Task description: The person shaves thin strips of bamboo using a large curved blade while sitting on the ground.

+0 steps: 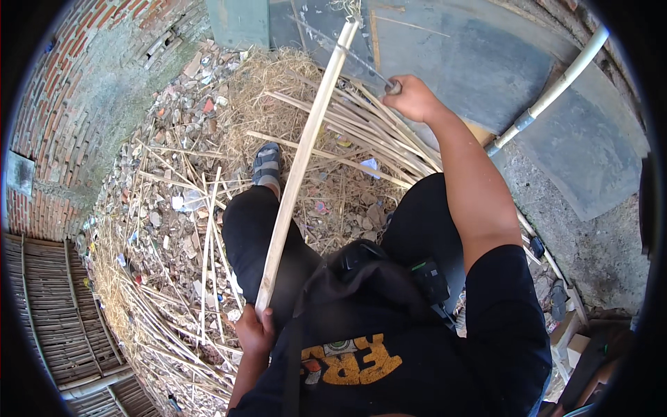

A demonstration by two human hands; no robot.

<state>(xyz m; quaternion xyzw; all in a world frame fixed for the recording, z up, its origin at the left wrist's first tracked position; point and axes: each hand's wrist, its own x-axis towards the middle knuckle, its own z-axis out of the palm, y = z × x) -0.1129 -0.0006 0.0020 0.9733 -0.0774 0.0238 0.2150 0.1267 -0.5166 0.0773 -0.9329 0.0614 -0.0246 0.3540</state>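
Observation:
A long, pale wooden strip, likely split bamboo, slants up and away across my left thigh. My left hand is closed around its near end, close to my hip. At arm's length my right hand grips the brown handle of a long-bladed knife. The thin blade points up and to the left and crosses the strip near its far end. Whether blade and strip touch, I cannot tell. Light curled shavings show at the strip's far tip.
Several split strips lie bundled beyond my knees. More strips lie over rubble at left, near a shavings heap. A brick wall rises left; grey panels and a pale pipe stand right. My sandalled foot is on the rubble.

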